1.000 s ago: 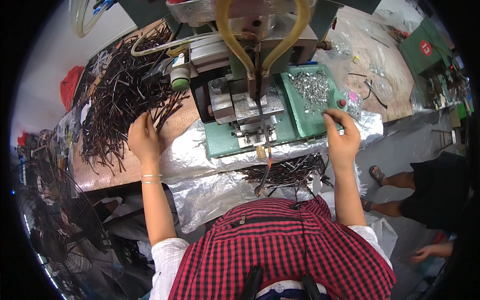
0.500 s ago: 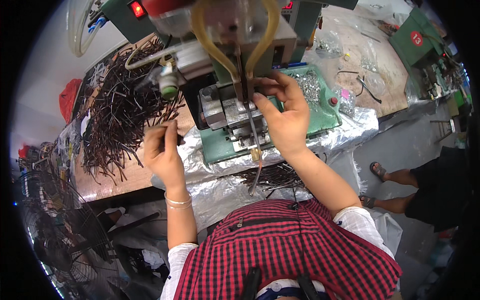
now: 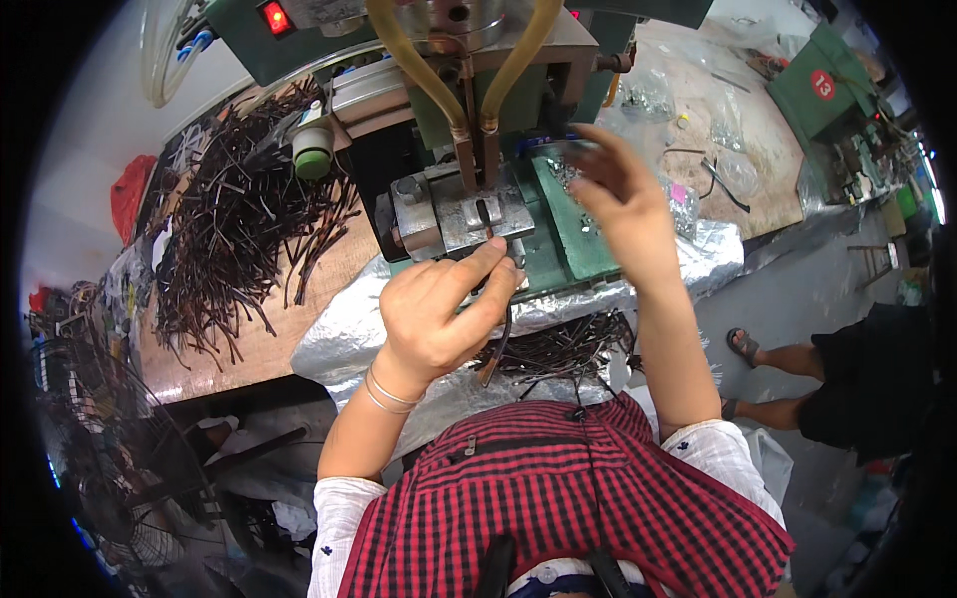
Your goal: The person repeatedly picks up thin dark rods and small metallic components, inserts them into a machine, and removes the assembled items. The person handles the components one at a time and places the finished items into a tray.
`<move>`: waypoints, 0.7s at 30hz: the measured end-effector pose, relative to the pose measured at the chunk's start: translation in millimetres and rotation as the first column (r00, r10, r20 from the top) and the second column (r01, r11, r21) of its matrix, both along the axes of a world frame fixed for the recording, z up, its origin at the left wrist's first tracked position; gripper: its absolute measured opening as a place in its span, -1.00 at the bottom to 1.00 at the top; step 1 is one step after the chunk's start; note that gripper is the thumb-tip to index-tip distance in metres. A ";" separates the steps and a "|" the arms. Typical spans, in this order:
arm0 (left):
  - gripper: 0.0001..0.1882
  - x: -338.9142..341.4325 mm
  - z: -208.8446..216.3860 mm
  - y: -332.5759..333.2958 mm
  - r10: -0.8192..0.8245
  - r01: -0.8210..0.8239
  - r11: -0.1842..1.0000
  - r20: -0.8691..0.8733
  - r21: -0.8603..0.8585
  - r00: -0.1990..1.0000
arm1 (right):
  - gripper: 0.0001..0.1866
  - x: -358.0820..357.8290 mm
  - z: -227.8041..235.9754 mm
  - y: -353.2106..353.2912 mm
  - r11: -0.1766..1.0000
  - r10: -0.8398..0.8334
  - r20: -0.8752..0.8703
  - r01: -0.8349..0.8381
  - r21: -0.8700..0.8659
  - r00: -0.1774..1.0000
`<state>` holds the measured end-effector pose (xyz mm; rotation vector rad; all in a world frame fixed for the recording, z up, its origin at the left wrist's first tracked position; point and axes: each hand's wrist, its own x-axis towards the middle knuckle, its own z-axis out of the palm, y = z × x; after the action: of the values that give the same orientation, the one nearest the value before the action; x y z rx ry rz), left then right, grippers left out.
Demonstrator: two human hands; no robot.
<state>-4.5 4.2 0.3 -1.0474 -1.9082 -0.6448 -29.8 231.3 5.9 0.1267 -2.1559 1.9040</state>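
Note:
My left hand (image 3: 439,311) is at the front of a metal clamping block (image 3: 485,221) on the bench machine. Its thumb and forefinger are pinched on a thin dark wire (image 3: 503,344), whose lower end hangs below the fingers. The wire's upper end reaches the slot in the block. Just above stand two copper-coloured prongs (image 3: 477,159), each fed by a yellowish tube. My right hand (image 3: 638,214) hovers over a green tray (image 3: 588,254) of small shiny metal pieces. Motion smears its fingers, so I cannot tell if they hold anything.
A large heap of dark wires (image 3: 249,209) covers the bench at left. More wires (image 3: 568,349) lie on silver foil (image 3: 344,319) at the front edge. A green-capped cylinder (image 3: 312,159) juts out left of the block. Another person's legs (image 3: 788,384) are at right, a fan (image 3: 120,458) at lower left.
My left hand has come right from beside the wire heap to the block, now pinching a wire. My right hand has left the block and swung right over the tray.

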 end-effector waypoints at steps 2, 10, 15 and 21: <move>-0.80 -3.1 -2.6 -0.4 -0.008 0.008 1.000 -0.016 -0.005 1.000 | -0.47 -9.1 -27.2 32.7 0.977 -0.206 -0.075 0.201 -0.068 0.976; -0.68 1.2 -3.0 0.6 -0.033 0.033 0.999 0.056 0.000 0.998 | -0.76 28.7 -84.2 89.7 0.703 -0.412 -0.163 0.426 0.570 0.896; -0.67 8.5 -12.5 -2.9 -0.037 0.024 0.996 0.156 0.084 0.987 | -0.82 22.8 -95.4 70.9 0.466 -0.375 -0.305 0.462 0.755 0.876; -0.65 51.0 -33.0 -44.9 0.264 -0.271 0.963 0.173 0.015 0.949 | -0.87 25.5 -85.0 63.0 0.499 -0.349 -0.380 0.513 0.699 0.857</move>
<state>46.6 -40.7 -32.7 -0.7093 -2.1289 -0.6266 -4.2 294.4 -79.1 -0.0773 -2.4124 0.5379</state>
